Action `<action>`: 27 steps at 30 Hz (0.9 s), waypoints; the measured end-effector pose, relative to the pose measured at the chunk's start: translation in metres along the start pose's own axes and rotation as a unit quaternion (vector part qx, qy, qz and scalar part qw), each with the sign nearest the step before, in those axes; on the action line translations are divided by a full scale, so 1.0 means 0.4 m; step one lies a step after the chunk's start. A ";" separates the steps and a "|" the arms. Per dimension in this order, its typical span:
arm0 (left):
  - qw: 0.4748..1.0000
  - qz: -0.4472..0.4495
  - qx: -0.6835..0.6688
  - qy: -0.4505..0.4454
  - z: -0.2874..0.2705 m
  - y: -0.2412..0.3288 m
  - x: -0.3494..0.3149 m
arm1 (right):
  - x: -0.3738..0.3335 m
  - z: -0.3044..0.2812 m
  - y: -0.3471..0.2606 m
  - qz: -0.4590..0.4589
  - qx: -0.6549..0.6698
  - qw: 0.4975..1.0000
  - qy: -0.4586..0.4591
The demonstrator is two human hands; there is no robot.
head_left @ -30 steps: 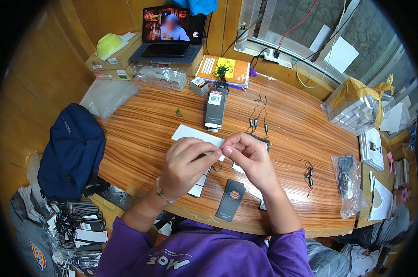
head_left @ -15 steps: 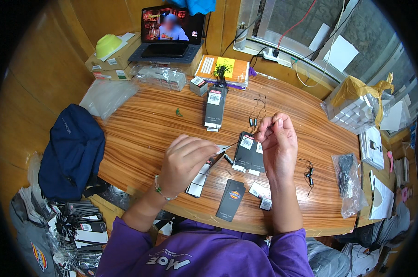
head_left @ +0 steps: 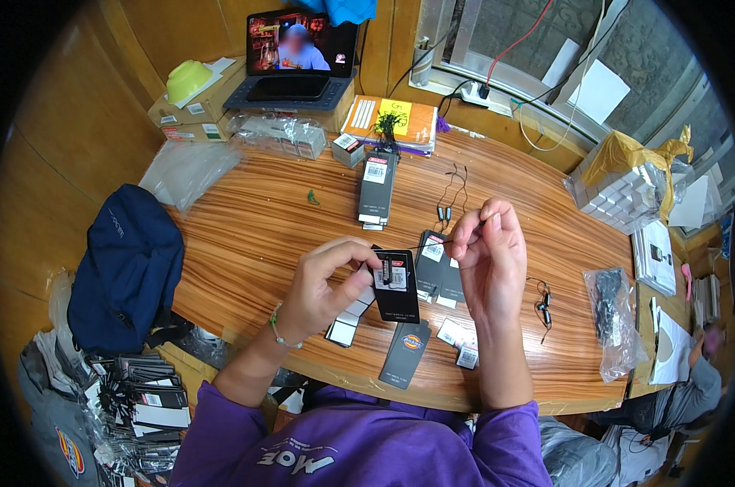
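Observation:
My left hand point(head_left: 328, 286) pinches a dark hang tag point(head_left: 397, 304) by its upper left edge; a white barcode label shows on it. From the top of that tag a thin black string point(head_left: 422, 246) runs across to my right hand point(head_left: 491, 256), whose thumb and fingers are closed on its dark end. Below lie a pair of grey tags point(head_left: 439, 280), a tag with an oval logo point(head_left: 405, 355) and small white label cards point(head_left: 455, 334). Partly hidden by my left hand is a stack of white-labelled tags point(head_left: 343, 333). Loose black strings point(head_left: 544, 307) rest right of my right hand.
A tall stack of tags point(head_left: 376, 195) with bunched strings stands farther back, near orange folders point(head_left: 420, 122). Behind are a laptop point(head_left: 294, 81), cardboard boxes point(head_left: 193, 122) and a green bowl point(head_left: 190, 79). A blue backpack point(head_left: 124, 268) sits left; wrapped white boxes point(head_left: 619, 191) and a plastic bag point(head_left: 615, 325) lie right.
The tag in my left hand has swung up and turned, so its dark labelled face now shows. My right hand has barely moved and keeps hold of the string.

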State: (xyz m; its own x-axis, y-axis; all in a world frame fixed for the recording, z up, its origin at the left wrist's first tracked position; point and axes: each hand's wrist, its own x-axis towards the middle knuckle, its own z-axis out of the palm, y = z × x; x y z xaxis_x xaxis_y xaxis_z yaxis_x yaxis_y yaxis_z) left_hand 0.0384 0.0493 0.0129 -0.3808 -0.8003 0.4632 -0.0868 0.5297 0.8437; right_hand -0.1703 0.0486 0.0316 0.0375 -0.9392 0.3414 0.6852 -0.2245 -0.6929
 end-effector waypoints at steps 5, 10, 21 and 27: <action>0.997 -0.040 0.056 0.018 0.015 0.001 0.000 | -0.018 0.025 -0.004 0.028 -0.016 0.999 -0.018; 0.995 -0.033 0.065 0.064 0.019 -0.015 0.002 | -0.020 0.012 -0.004 0.025 -0.107 0.993 -0.036; 0.998 -0.025 0.044 0.036 0.005 -0.012 0.000 | -0.034 0.037 0.046 0.037 -0.433 0.897 -0.083; 0.998 -0.064 -0.025 0.016 0.011 -0.009 -0.003 | -0.036 0.044 0.053 0.056 -0.441 0.890 -0.100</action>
State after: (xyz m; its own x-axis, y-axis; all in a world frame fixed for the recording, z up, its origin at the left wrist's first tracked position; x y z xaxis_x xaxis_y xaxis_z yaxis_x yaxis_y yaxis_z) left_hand 0.0353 0.0497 0.0081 -0.3397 -0.8692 0.3593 -0.0855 0.4090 0.9085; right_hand -0.1436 0.0618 0.0232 0.2580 -0.9234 0.2840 -0.1645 -0.3317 -0.9289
